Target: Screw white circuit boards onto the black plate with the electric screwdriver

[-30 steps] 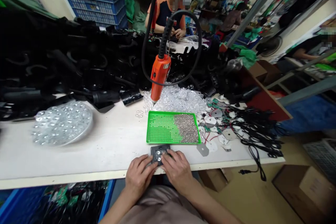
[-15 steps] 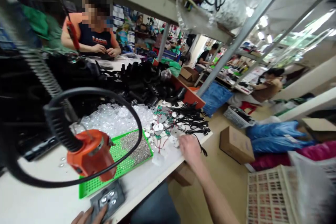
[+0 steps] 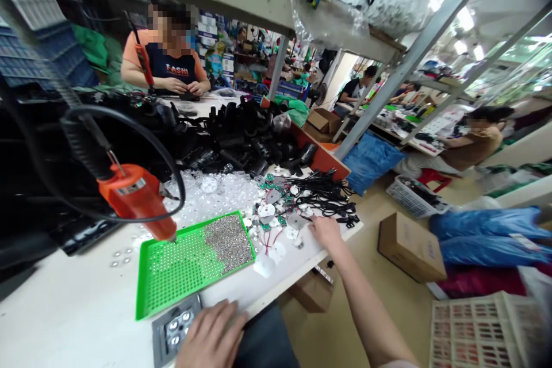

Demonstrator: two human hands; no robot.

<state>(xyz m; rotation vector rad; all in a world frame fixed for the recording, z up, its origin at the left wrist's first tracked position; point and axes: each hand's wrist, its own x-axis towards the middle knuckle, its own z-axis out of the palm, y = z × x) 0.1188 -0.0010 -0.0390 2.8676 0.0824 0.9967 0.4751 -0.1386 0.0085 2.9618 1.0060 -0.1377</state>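
Observation:
My left hand (image 3: 211, 337) lies flat at the table's near edge, its fingers resting on a small dark square plate with round lenses (image 3: 175, 328). My right hand (image 3: 325, 232) reaches out to the right into a pile of small circuit boards and white parts with wires (image 3: 280, 215); its fingertips touch the pile, and I cannot see if they hold anything. An orange electric screwdriver (image 3: 135, 198) hangs on its black cable over the green perforated tray (image 3: 172, 267), which holds a heap of small screws (image 3: 228, 241).
Clear plastic lenses (image 3: 207, 190) are heaped behind the tray. Black plastic housings (image 3: 233, 138) and black cables (image 3: 328, 192) fill the back and right of the white table (image 3: 64, 305). A person works opposite. Cardboard boxes (image 3: 409, 247) and a crate stand on the floor at right.
My view has swung to the right. My right hand left the lens plate and reached to the pile of circuit boards. My left hand stays on the plate.

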